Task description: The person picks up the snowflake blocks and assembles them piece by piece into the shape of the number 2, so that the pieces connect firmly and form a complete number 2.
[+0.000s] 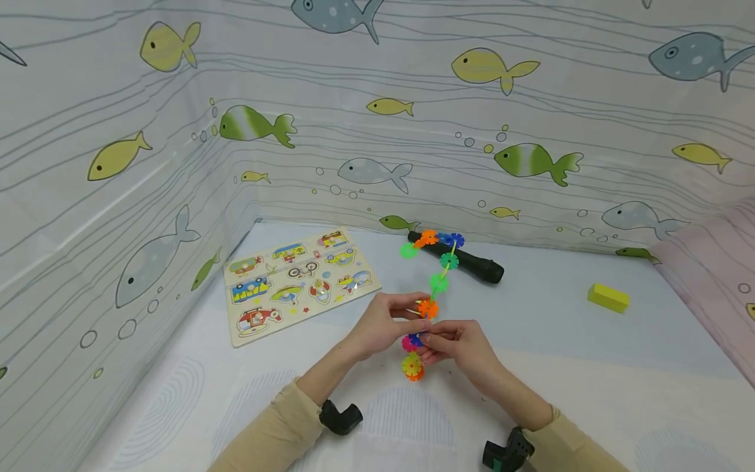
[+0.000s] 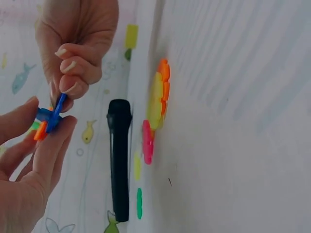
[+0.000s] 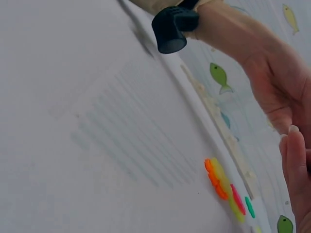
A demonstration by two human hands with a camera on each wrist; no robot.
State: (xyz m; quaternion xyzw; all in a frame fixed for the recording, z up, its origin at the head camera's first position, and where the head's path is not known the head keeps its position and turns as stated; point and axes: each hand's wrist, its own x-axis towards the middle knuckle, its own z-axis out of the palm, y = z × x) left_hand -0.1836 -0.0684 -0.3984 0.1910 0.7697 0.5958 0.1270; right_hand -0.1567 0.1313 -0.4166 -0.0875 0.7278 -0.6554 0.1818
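Both hands (image 1: 425, 334) pinching disc chain (image 1: 433, 288)

Multicoloured snowflake chain (image 1: 439, 283), black torch (image 1: 466, 261), yellow block (image 1: 608, 297), fish-patterned wall (image 1: 413, 118), beige sleeves (image 1: 277, 426).

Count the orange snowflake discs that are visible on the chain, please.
3: one orange disc at the chain's far top, one at the left hand's fingertips, one at the bottom end. The hands may hide more.
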